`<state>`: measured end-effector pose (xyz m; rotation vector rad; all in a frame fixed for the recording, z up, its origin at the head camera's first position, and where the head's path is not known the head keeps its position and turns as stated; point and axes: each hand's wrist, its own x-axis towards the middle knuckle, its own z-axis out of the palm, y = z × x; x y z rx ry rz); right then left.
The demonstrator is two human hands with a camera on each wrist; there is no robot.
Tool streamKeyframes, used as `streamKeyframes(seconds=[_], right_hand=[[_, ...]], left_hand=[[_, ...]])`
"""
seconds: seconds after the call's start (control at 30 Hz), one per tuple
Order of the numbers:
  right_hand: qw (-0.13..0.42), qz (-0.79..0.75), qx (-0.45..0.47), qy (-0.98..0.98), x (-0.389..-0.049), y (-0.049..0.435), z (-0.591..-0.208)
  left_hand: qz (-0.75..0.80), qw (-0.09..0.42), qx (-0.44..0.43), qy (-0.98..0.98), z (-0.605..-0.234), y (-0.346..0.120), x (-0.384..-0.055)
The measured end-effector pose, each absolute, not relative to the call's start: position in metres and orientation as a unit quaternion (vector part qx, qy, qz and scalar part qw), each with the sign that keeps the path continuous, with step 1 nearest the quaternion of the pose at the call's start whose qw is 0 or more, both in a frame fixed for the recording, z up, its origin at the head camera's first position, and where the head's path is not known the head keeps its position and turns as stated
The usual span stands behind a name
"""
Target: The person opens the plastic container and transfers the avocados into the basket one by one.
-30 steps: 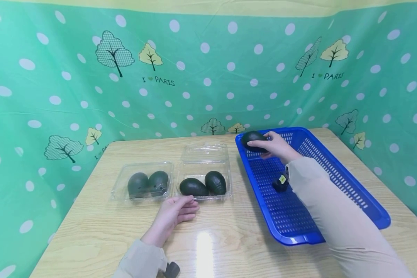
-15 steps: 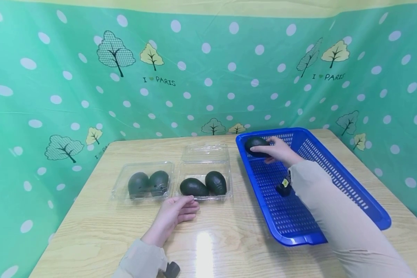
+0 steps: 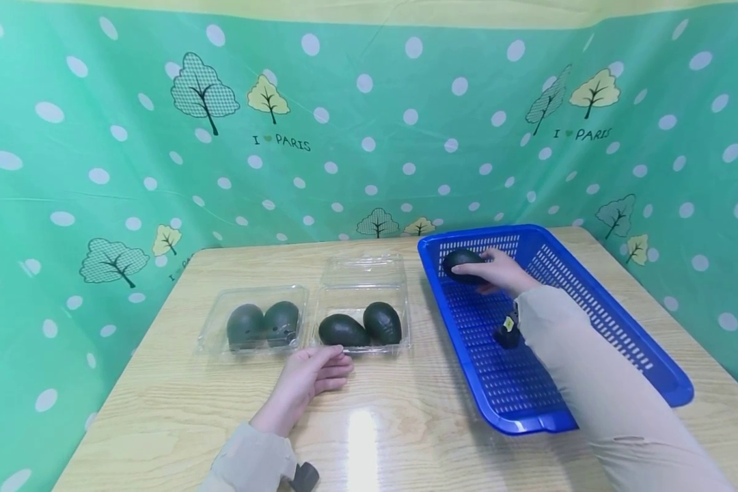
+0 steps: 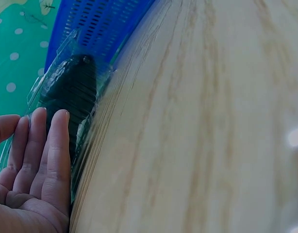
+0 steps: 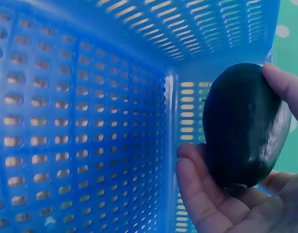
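My right hand [image 3: 498, 270] holds a dark avocado [image 3: 462, 266] inside the far left part of the blue basket [image 3: 531, 429]. In the right wrist view, thumb and fingers lie around the avocado [image 5: 243, 126], above the perforated basket floor [image 5: 81, 121]. My left hand [image 3: 310, 383] rests at the front edge of an open clear plastic clamshell [image 3: 359, 295], its fingers fairly straight. Two avocados lie in that clamshell, one sideways [image 3: 343, 331] and one more upright [image 3: 382, 323]. The left wrist view shows the left hand [image 4: 37, 179] against the clamshell's front side.
Left of the open clamshell stands a second clear clamshell [image 3: 221, 301], its lid down over two avocados. All stand on a light wooden table [image 3: 400, 417]. A green dotted curtain [image 3: 369, 164] hangs behind and along both sides.
My right hand has moved the avocado slightly right and down, from over the basket's far left rim to inside the basket. The left hand stays where it was.
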<state>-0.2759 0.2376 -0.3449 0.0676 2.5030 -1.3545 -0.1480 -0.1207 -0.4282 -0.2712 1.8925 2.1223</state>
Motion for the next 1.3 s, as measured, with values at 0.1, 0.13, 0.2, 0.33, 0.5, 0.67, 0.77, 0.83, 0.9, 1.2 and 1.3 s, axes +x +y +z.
streamKeyframes(seconds=[0.1,0.13,0.2,0.33,0.5,0.67,0.77,0.83,0.9,1.2,1.3], right_hand=[[0.151,-0.47,0.032,0.869,-0.278,0.241,-0.349],[0.153,-0.469,0.032,0.87,-0.279,0.243,-0.35],[0.156,-0.472,0.036,0.867,-0.28,0.244,-0.351],[0.164,-0.471,0.034,0.866,-0.279,0.247,-0.351],[0.17,-0.463,0.041,0.869,-0.277,0.25,-0.352],[0.17,-0.459,0.043,0.871,-0.277,0.253,-0.352],[0.171,-0.46,0.042,0.87,-0.278,0.254,-0.354],[0.174,-0.458,0.038,0.871,-0.278,0.255,-0.355],[0.174,-0.454,0.038,0.873,-0.277,0.255,-0.356],[0.177,-0.423,0.035,0.888,-0.279,0.259,-0.36],[0.176,-0.414,0.036,0.892,-0.279,0.26,-0.362]], left_hand=[[0.736,0.142,-0.095,0.655,-0.428,-0.12,-0.148],[0.736,0.142,-0.095,0.655,-0.428,-0.12,-0.149],[0.736,0.142,-0.097,0.655,-0.428,-0.12,-0.149],[0.736,0.14,-0.099,0.655,-0.428,-0.12,-0.149],[0.734,0.14,-0.098,0.658,-0.428,-0.12,-0.149],[0.734,0.137,-0.1,0.657,-0.428,-0.12,-0.149],[0.735,0.137,-0.101,0.656,-0.428,-0.12,-0.15],[0.735,0.138,-0.101,0.656,-0.428,-0.12,-0.149],[0.734,0.14,-0.099,0.657,-0.428,-0.12,-0.149],[0.73,0.144,-0.091,0.662,-0.427,-0.121,-0.147],[0.729,0.143,-0.093,0.663,-0.427,-0.121,-0.147]])
